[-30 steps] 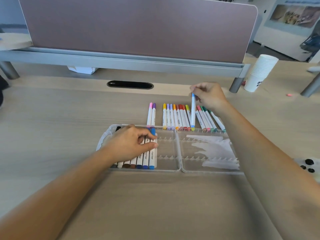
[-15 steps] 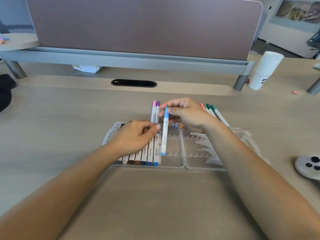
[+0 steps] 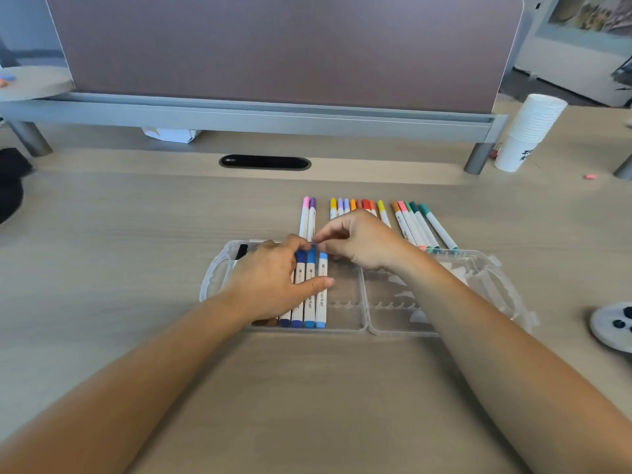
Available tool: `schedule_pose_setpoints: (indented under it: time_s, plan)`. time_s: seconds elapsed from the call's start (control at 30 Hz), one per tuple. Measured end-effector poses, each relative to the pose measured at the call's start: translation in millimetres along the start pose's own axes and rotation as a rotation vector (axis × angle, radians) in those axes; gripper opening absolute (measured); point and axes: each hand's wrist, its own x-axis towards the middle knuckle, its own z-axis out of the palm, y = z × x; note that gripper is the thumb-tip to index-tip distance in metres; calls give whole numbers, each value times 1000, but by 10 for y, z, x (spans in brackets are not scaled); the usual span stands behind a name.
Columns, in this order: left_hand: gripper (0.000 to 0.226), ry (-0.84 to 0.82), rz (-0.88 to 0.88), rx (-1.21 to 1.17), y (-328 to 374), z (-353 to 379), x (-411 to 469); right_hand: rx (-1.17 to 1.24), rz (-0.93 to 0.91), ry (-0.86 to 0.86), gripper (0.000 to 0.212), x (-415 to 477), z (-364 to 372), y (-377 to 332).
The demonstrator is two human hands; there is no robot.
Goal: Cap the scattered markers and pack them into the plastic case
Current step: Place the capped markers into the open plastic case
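Pale wood desk (image 3: 136,234), clear plastic case (image 3: 343,289) — blue markers (image 3: 310,271) printed "marker".

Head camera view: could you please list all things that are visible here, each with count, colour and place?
clear plastic marker case: one, transparent, open flat at mid-desk.
white-barrelled markers in the case: four blue-capped ones visible, more hidden under a hand; left half.
loose capped markers: roughly fifteen, mixed colours, in rows behind the case.
stack of white paper cups: one stack, white, far right.
mauve divider panel: one, on a grey rail, far side.
black oval cable slot: one, before the rail.
grey round object with black dots: one, right edge.
light wooden desk: one, under everything.
left hand: lies on the packed markers.
right hand: fingertips together above the light-blue marker; contact unclear.
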Motion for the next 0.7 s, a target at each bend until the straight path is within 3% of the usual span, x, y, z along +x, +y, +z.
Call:
schedule_pose_setpoints:
  time_s: [0.27,0.43,0.7]
  plan:
    - [67,57,88,-51,-50,41,-17,-360,-193,99,29,-41,9,-64]
    - [64,57,79,-55,-52,47,-7,-155,-80,82,16,-49,33,-20]
    - [51,-23,127,2,-12,29,22,-195,-33,174,2,-34,-90,65]
